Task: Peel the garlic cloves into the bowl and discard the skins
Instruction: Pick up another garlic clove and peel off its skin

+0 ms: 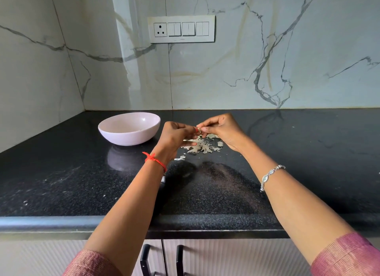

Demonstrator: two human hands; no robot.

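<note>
Pink bowl point(127, 136) was noted just left of the left hand point(177, 136), farther from the right hand point(223, 131). A clove point(199, 129) was pinched by both, over loose skins point(203, 146).

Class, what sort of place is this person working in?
Most likely a home kitchen: speckled black stone countertop, marble-look wall with a white switch panel, cupboard doors with black handles below.

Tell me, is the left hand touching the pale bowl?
Apart. The head view shows a strip of dark countertop between the right rim of the bowl and the left hand, which, with the right hand, pinches a garlic clove.
</note>
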